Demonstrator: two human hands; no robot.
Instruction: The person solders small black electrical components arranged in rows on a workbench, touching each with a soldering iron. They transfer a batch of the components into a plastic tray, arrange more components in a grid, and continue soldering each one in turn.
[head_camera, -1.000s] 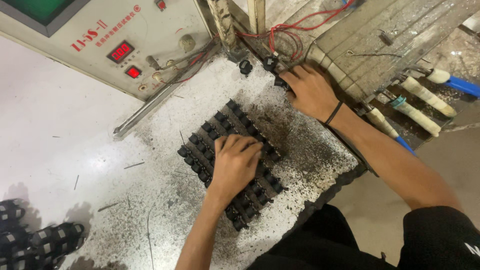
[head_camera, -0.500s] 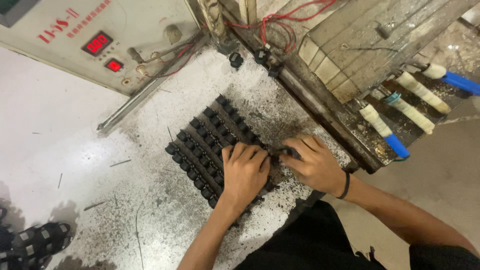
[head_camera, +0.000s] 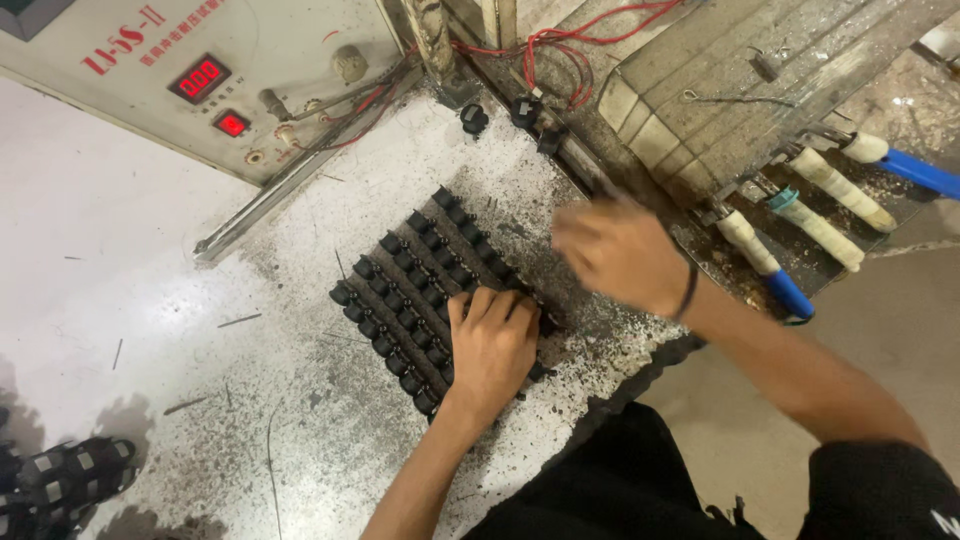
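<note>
Left hand (head_camera: 490, 345): flat, fingers spread, pressing on black parts tray (head_camera: 400, 290).
Right hand (head_camera: 620, 250): blurred above speckled bench (head_camera: 300, 400); grip cannot be told.

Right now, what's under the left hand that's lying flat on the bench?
The left hand lies on the near end of the rows of small black parts. The parts beneath the palm are covered, so their number and state cannot be seen.
</note>
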